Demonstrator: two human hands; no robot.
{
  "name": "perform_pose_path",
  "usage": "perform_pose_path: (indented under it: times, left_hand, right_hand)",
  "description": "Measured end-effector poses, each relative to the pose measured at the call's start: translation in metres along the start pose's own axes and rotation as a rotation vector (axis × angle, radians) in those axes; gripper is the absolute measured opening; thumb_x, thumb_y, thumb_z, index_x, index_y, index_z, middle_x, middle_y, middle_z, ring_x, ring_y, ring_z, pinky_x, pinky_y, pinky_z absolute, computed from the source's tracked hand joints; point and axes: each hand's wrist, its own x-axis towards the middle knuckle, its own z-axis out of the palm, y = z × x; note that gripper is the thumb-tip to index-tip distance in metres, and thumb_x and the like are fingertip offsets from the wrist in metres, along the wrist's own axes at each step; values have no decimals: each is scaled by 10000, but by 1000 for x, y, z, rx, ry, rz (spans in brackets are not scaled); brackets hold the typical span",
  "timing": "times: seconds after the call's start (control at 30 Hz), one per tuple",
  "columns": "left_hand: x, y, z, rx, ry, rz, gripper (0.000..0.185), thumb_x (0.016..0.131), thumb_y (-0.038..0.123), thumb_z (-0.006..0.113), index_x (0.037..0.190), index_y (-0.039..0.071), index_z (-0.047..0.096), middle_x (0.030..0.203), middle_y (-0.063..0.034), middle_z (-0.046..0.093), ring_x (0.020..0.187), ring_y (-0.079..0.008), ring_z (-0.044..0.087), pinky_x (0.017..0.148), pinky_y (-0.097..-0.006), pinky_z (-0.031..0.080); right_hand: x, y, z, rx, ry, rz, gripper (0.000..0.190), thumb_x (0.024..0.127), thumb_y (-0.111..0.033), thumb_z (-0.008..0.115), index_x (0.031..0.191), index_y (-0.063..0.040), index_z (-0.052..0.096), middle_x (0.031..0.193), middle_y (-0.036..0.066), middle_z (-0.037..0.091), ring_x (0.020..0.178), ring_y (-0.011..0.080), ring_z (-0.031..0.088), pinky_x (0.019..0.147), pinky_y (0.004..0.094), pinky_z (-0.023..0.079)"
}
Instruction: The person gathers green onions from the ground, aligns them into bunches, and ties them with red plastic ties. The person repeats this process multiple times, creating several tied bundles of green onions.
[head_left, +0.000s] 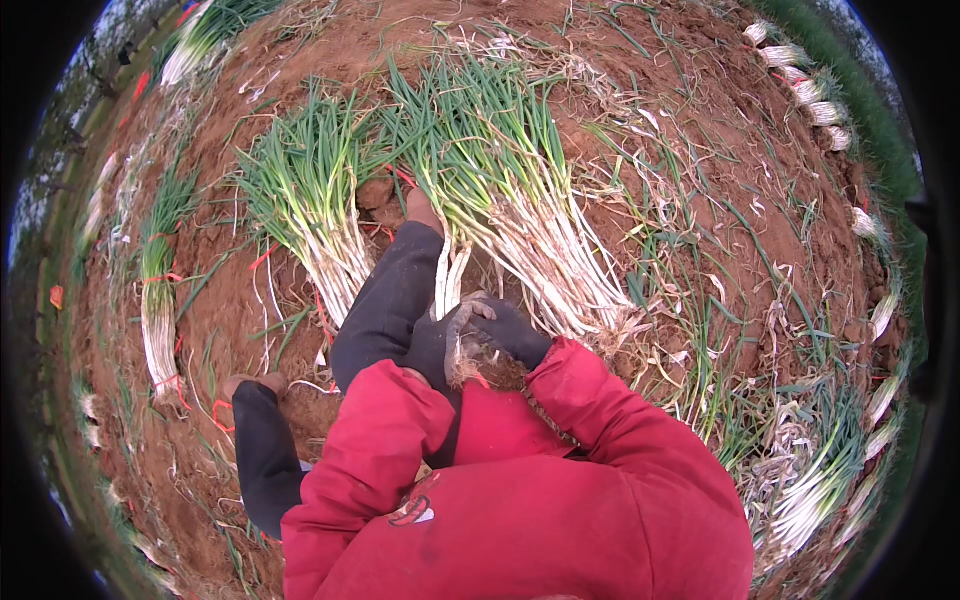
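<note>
Between my knees, a few green onions (451, 274) stand with white stalks down and green leaves away from me. My left hand (430, 346), in a dark glove with a grey palm, is closed around their lower stalks. Close against it, my right hand (512, 330), gloved alike, has its fingers bent near the stalks; whether it pinches them is hidden. Tangled roots (466, 370) show below the hands. A large loose pile of green onions (540, 225) lies just beyond and right of my hands, roots towards me. Another bunch (322, 202) lies left of my dark-trousered leg (390, 300).
Brown soil (675, 195) with scattered leaves and peelings surrounds me. A bunch bound with red ties (159, 330) lies at left. More bunches (806, 90) line the far right edge. Loose onions (810, 495) lie at lower right. Red tie strips (221, 416) lie near my left foot (255, 382).
</note>
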Motion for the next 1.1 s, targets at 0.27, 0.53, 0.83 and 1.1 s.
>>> perform_pose_path:
  times: [0.27,0.53,0.83,1.1]
  left_hand:
    - [1,9,6,-23,126,-301,207,874,159,665,1040,44,623,685,-29,575,463,-105,483,415,-232,387]
    - [-6,24,10,-122,44,-233,242,889,190,646,1085,55,604,668,-11,549,456,-94,476,410,-218,371]
    - [12,-18,-4,126,79,43,209,849,95,668,1029,-2,625,816,-39,643,706,-86,592,606,-218,459]
    - [5,-10,1,-21,71,-184,210,849,112,684,1018,19,601,804,-49,611,631,-124,575,502,-244,458]
  right_hand:
    - [-12,-1,-25,-416,286,531,470,859,-387,627,1132,-5,604,995,159,668,922,280,642,807,383,496]
    - [14,114,17,-205,-192,1137,528,794,-474,630,1011,5,669,1096,222,640,996,337,625,831,423,493]
    - [-5,26,3,1052,136,1046,356,919,-397,595,957,-43,603,677,26,610,485,106,556,408,215,416]
    - [8,-26,-50,89,321,699,525,841,-486,632,1074,-16,597,912,161,644,810,273,642,695,363,503]
